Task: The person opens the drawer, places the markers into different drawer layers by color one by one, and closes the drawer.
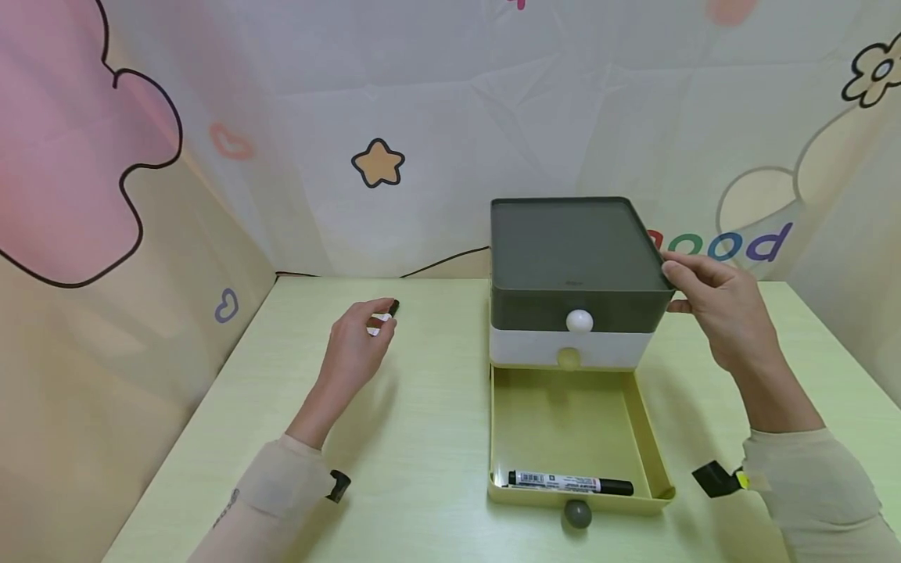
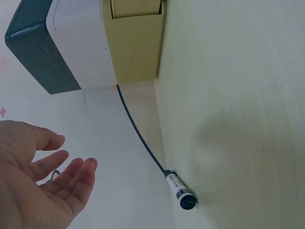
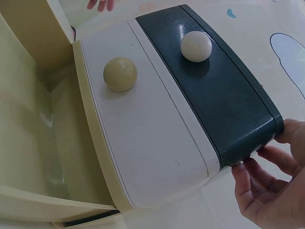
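Observation:
A small desktop drawer unit (image 1: 577,242) has a dark grey top tier, a white middle tier and a yellow bottom drawer (image 1: 563,414) pulled out. Inside that drawer, along its front wall, lies a marker (image 1: 556,482) with a black cap. My right hand (image 1: 725,309) holds the unit's upper right edge, thumb near the lid and fingers against the side (image 3: 271,179). On the table's far left part lies a second marker (image 2: 180,190), white with black ends. Above it, my left hand (image 1: 355,340) hovers with loosely bent, parted fingers, apart from the marker in the left wrist view.
The pale table (image 1: 436,438) meets a printed cloth backdrop (image 1: 380,86) at its back edge. A thin dark cord (image 2: 138,131) runs along there behind the unit. The open drawer's round grey knob (image 1: 578,514) sticks out toward the table's front.

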`<state>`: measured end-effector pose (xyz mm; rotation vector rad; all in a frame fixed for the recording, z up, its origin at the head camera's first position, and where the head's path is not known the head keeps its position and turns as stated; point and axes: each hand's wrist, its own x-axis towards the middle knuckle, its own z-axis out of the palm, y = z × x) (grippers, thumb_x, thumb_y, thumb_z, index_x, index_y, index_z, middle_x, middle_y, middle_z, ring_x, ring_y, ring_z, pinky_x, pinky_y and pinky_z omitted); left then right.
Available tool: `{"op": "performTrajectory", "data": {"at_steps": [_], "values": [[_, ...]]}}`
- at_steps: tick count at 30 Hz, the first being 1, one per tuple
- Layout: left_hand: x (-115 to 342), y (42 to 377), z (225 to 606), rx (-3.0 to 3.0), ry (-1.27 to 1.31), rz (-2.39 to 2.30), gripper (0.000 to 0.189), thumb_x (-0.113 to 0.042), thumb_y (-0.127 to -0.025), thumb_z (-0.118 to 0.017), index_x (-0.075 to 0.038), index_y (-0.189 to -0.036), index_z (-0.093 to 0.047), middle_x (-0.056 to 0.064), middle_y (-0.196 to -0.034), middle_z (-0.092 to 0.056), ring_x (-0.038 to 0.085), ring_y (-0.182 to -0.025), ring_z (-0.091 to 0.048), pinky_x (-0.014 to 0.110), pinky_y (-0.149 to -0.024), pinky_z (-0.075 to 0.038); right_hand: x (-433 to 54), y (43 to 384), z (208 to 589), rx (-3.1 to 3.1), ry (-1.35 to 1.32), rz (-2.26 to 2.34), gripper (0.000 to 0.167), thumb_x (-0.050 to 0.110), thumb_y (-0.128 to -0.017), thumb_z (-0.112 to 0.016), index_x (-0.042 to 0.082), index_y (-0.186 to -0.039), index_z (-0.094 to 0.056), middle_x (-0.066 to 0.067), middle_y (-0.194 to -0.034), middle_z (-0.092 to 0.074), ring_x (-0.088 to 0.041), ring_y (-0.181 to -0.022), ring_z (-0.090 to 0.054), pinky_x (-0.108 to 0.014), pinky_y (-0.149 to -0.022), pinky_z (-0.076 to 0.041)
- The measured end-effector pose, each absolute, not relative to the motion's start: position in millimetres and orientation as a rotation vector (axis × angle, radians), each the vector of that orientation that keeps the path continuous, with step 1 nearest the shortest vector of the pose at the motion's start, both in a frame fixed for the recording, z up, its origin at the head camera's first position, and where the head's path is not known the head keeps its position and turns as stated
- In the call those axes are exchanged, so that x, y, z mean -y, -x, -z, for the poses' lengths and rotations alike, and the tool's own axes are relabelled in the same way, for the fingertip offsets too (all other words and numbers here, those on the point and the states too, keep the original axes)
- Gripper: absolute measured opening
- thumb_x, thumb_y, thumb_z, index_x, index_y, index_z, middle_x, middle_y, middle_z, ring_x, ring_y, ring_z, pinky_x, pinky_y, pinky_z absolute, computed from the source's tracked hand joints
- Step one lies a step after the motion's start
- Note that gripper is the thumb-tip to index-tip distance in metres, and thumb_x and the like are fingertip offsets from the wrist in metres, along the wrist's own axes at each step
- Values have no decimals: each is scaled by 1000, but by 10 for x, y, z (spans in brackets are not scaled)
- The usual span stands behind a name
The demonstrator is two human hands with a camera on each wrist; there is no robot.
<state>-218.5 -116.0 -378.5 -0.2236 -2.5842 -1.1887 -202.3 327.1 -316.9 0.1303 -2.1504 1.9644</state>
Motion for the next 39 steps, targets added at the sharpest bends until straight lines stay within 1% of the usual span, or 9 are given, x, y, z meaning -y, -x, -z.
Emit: {"op": "performTrajectory", "data": {"at_steps": [6, 9, 13, 16, 22, 29, 34, 37, 39], "values": [[1242, 2272, 3859, 2625, 161, 1172, 36, -13, -100, -65, -3, -135, -66, 16, -127, -67, 31, -106, -69, 47, -86, -52, -3270, 2025, 3171, 2143, -131, -1971, 36, 19, -102, -67, 6, -135, -68, 5, -110, -64, -4, -93, -63, -16, -70, -55], [1271, 2324, 3900, 2646, 142, 1163, 38, -13, -100, -66, -2, -136, -65, 19, -129, -66, 33, -108, -69, 49, -91, -51, -3272, 2024, 3173, 2157, -126, -1957, 37, 19, -102, -67, 6, -136, -67, 5, -110, -64, -4, -93, -63, -16, -70, -55], [1296, 2394, 3950, 2683, 119, 1170, 39, -15, -101, -65, -2, -138, -64, 19, -131, -65, 34, -110, -68, 50, -94, -50, -3273, 2024, 3175, 2175, -117, -1935, 38, 20, -103, -66, 5, -138, -66, 6, -110, -64, -3, -93, -63, -16, -71, -55], [1310, 2444, 3976, 2717, 98, 1173, 41, -16, -102, -65, -2, -140, -62, 20, -135, -63, 34, -113, -67, 49, -94, -50, -3272, 2024, 3174, 2174, -113, -1935, 37, 20, -103, -66, 6, -137, -67, 6, -110, -64, -3, -93, -63, -16, -71, -55], [1346, 2575, 4019, 2784, 21, 1134, 45, -8, -100, -64, -1, -144, -57, 21, -139, -61, 35, -116, -67, 48, -92, -54, -3269, 2024, 3166, 2159, -108, -1958, 29, 19, -103, -66, 12, -130, -72, 6, -108, -64, -4, -91, -63, -16, -70, -54], [1374, 2706, 4093, 2855, -49, 1040, 48, -1, -96, -61, 1, -144, -56, 24, -137, -62, 45, -126, -55, 52, -95, -49, -3271, 2033, 3169, 2128, -134, -1982, 30, 18, -102, -67, 11, -130, -73, 6, -108, -65, -4, -90, -64, -16, -69, -55], [1367, 2793, 4166, 2903, -88, 1049, 49, -1, -97, -61, 2, -146, -54, 25, -139, -60, 44, -125, -55, 51, -97, -49, -3269, 2035, 3172, 2118, -143, -1993, 32, 18, -101, -68, 8, -132, -71, 5, -108, -66, -4, -91, -64, -16, -70, -55], [1358, 2822, 4200, 2920, -114, 1029, 49, 0, -97, -61, 2, -145, -55, 25, -138, -61, 43, -124, -56, 51, -98, -49, -3269, 2034, 3173, 2125, -142, -1986, 34, 18, -102, -67, 6, -134, -70, 5, -109, -66, -4, -92, -64, -17, -70, -55], [1352, 2833, 4219, 2931, -127, 1009, 48, 1, -97, -60, 2, -144, -56, 25, -136, -61, 42, -122, -57, 51, -97, -49, -3271, 2033, 3172, 2132, -138, -1978, 34, 18, -102, -67, 6, -134, -70, 6, -109, -66, -4, -91, -64, -17, -70, -55]]}}
